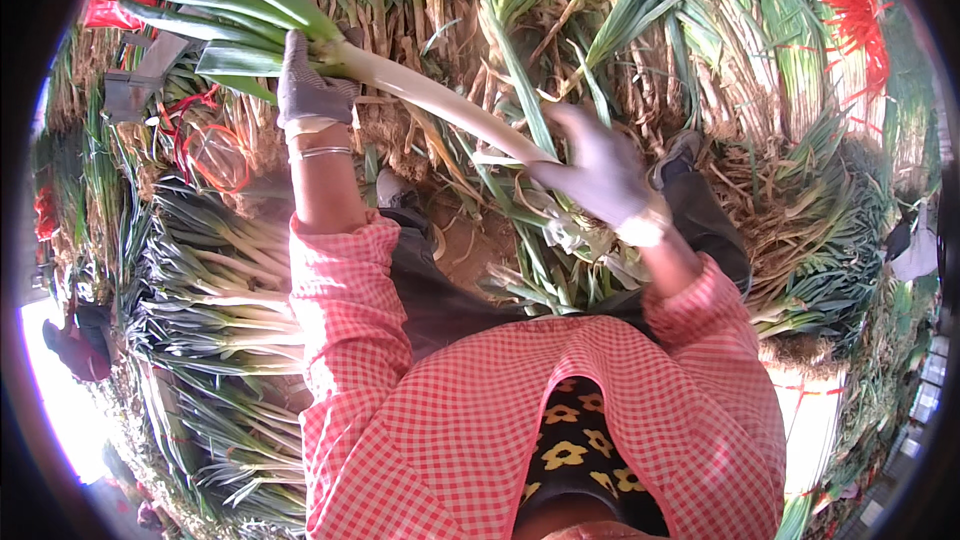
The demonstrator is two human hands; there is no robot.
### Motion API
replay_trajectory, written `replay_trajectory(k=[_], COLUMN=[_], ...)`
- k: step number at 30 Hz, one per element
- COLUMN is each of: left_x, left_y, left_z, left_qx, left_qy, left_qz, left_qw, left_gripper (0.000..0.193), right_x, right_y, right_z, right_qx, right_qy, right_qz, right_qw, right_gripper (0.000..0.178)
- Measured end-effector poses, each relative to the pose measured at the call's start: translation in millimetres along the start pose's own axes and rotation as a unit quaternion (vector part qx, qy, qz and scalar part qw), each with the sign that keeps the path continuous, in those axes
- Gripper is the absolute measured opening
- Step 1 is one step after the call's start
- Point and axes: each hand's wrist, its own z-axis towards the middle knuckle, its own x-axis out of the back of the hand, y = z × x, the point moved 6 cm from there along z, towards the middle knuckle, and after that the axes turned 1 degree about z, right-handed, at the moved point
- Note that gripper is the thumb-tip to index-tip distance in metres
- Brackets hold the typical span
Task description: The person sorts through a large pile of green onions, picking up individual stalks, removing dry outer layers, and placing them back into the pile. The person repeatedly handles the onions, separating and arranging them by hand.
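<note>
A long green onion (440, 100) with a thick white stalk slants across the upper middle, its green leaves toward the upper left. My left hand (312, 90), in a grey glove, is closed around it where the leaves meet the stalk. At the other end of the stalk is my right hand (600, 170), also gloved and somewhat blurred. Its thumb and fingers are spread apart beside the stalk's tip; whether they touch it is unclear. Peeled leaves and scraps (570, 240) lie below that hand, between my legs.
Rows of cleaned green onions (230, 310) lie at the left. Unpeeled bundles (640, 50) stand along the far side, and a heap (810, 230) lies at the right. Red ties (855, 15) hang at the far right. An orange loop of ties (218, 158) lies at the left.
</note>
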Motion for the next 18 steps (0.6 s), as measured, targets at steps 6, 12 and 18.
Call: replay_trajectory(k=[6, 12, 18], left_x=[6, 17, -46], left_y=[3, 32, 0], left_z=[21, 21, -20], left_qx=[0.010, -0.083, 0.068], left_qy=[-0.028, -0.074, -0.330], left_qz=[-0.028, 0.044, -0.136], left_qw=[0.999, 0.993, 0.932], left_gripper=[0.042, 0.060, 0.028], right_x=[-73, -36, -54], right_y=[38, 41, 1], right_z=[-9, -45, -45], right_qx=[-0.279, -0.233, -0.363], right_qy=[-0.375, -0.412, -0.463], right_qz=[-0.039, 0.140, 0.506], right_qw=[0.883, 0.870, 0.631], right_gripper=[0.034, 0.047, 0.050])
